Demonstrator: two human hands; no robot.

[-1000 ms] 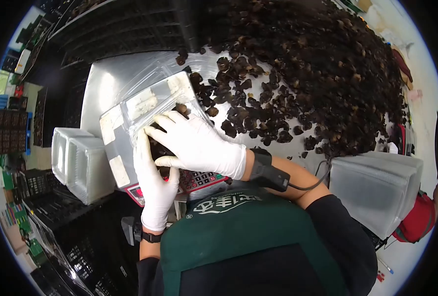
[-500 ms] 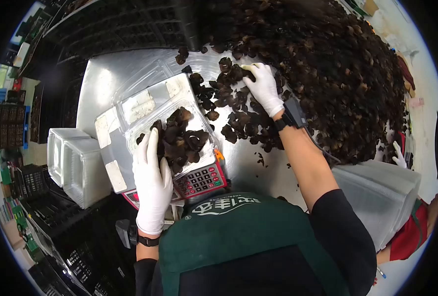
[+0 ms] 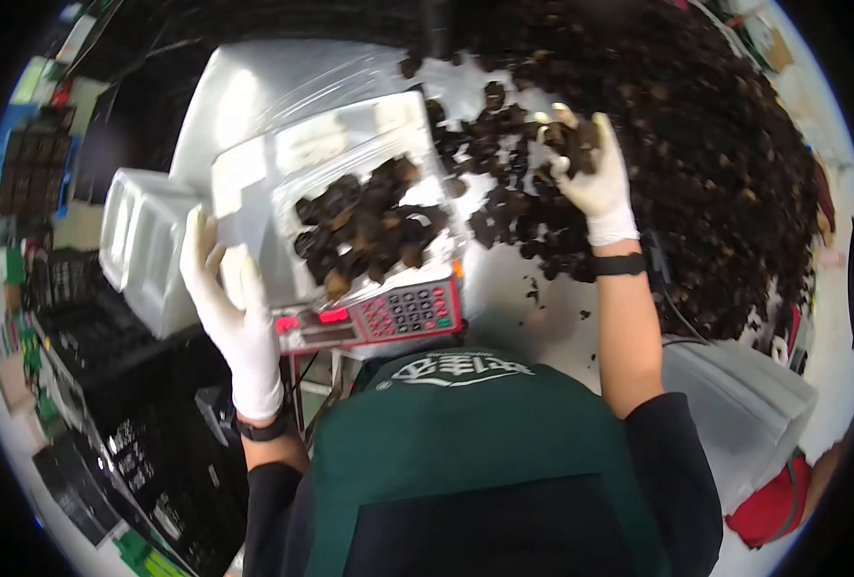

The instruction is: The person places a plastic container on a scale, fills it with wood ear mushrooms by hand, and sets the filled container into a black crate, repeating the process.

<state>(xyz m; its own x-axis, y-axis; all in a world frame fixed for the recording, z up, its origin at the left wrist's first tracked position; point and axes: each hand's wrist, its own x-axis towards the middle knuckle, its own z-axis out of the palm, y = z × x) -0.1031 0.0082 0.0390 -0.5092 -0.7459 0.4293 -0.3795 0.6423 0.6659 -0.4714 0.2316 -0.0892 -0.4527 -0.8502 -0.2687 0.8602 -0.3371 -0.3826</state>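
Observation:
A clear plastic tray [image 3: 292, 197] rests on a red-and-white digital scale [image 3: 412, 317], with dark wood ear mushrooms [image 3: 364, 226] in it. My left hand [image 3: 230, 298], in a white glove, is beside the scale's left edge. Its fingers are spread and nothing is in them. At the edge of a big mushroom heap [image 3: 705, 173], my right hand [image 3: 598, 178], also gloved, is turned palm up. Its fingers curl around a few wood ear mushrooms [image 3: 573, 149]. Loose pieces lie on the metal table [image 3: 504, 288] between the scale and the heap.
Stacked clear containers [image 3: 143, 250] stand left of the scale, and more plastic containers [image 3: 734, 413] are at the right. Black crates [image 3: 52, 298] line the left side. A co-worker's red sleeve [image 3: 773, 505] shows at the lower right.
My left hand has moved off the tray to the left, its fingers now spread. My right hand has turned palm up and gathered mushrooms. The camera view has shifted.

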